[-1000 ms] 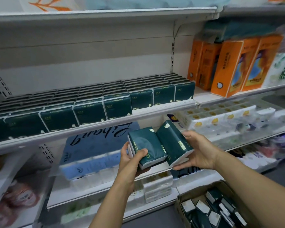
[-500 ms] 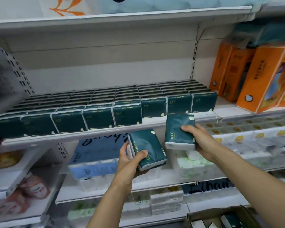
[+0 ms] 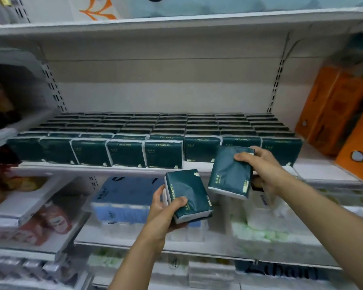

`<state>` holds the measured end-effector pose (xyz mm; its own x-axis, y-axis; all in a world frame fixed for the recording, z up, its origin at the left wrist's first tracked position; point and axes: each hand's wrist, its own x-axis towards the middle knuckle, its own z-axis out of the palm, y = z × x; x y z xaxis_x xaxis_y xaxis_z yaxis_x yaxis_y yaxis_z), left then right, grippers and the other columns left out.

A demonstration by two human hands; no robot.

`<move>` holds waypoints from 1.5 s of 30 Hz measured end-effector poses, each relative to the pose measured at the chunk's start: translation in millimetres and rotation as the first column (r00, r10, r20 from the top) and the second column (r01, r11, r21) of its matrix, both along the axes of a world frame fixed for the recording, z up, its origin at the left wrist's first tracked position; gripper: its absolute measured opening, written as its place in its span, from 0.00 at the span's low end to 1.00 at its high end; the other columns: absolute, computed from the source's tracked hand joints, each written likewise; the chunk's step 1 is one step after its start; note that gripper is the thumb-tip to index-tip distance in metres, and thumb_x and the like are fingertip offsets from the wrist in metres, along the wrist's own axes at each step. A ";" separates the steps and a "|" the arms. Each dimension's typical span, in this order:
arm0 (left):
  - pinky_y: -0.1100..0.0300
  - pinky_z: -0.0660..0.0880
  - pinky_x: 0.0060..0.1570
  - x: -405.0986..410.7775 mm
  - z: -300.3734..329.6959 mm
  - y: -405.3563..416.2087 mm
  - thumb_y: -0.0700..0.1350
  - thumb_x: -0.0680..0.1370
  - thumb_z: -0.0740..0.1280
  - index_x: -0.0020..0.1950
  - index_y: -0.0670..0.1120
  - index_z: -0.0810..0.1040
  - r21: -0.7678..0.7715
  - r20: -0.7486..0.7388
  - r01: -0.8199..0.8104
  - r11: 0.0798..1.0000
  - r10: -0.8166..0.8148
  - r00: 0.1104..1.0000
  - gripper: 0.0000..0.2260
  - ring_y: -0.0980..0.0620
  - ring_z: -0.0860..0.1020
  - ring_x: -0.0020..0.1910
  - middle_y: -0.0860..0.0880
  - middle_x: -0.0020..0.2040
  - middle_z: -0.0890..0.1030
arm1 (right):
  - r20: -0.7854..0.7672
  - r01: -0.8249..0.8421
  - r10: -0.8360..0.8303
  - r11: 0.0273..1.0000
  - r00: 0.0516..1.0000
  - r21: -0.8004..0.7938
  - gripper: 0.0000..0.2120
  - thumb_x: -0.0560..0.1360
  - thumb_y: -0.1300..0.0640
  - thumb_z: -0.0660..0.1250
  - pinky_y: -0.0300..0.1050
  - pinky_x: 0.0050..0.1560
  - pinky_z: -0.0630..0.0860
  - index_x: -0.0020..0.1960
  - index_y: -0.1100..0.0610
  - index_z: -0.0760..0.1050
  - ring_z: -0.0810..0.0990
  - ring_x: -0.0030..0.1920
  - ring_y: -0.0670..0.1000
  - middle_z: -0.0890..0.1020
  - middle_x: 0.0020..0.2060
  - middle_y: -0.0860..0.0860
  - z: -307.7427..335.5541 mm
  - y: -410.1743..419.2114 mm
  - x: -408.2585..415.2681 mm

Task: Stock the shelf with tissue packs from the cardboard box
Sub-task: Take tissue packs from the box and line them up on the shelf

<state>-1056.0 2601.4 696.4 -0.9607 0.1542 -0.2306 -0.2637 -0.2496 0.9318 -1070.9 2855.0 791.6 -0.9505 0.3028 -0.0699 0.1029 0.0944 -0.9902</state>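
shelf [image 3: 113, 167] nearly full of green packs [image 3: 126, 152] — left hand [image 3: 164, 210] and right hand [image 3: 264, 166] each grip one more pack, unplaced.

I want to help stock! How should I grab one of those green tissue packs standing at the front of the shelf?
Probably pinch a front pack by its top edge, coming from above and in front. Neighbours press both sides, and only the top and face are free.

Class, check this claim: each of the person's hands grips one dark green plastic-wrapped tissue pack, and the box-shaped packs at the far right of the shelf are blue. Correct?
Not quite. The head view shows the box-shaped packs at the far right are orange, not blue. The left hand and right hand do each grip one dark green plastic-wrapped tissue pack.
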 end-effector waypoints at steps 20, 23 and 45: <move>0.47 0.83 0.44 -11.1 -0.8 -18.9 0.52 0.57 0.79 0.72 0.57 0.68 -0.008 0.046 -0.066 0.998 0.066 0.997 0.44 0.42 0.84 0.54 0.43 0.60 0.83 | -0.253 0.148 -0.037 0.886 0.967 0.439 0.11 0.74 0.55 0.72 0.40 0.46 0.70 0.54 0.55 0.75 0.74 0.42 0.46 0.76 0.45 0.49 -47.0 -20.3 -46.0; 0.48 0.83 0.44 -12.1 -1.3 -18.8 0.52 0.58 0.79 0.72 0.57 0.68 -0.007 0.049 -0.062 0.998 0.062 0.997 0.43 0.43 0.84 0.54 0.43 0.59 0.83 | -0.253 0.171 -0.058 0.875 0.966 0.454 0.14 0.73 0.54 0.73 0.46 0.47 0.74 0.54 0.54 0.71 0.75 0.42 0.46 0.75 0.41 0.44 -50.8 -23.1 -47.6; 0.46 0.82 0.45 -4.3 8.6 -0.8 0.50 0.70 0.78 0.70 0.58 0.72 0.023 -0.012 0.078 0.997 -0.078 0.997 0.30 0.46 0.85 0.53 0.47 0.57 0.85 | -0.358 -0.042 0.252 0.864 0.899 0.501 0.18 0.76 0.37 0.61 0.54 0.40 0.72 0.38 0.50 0.71 0.74 0.36 0.50 0.75 0.33 0.47 -45.1 -19.9 -27.4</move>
<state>-1060.4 2600.6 705.1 -0.9480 0.2342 -0.2155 -0.2729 -0.2502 0.9289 -1098.3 2835.1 746.6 -0.8980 0.0530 0.4368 -0.3426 0.5388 -0.7696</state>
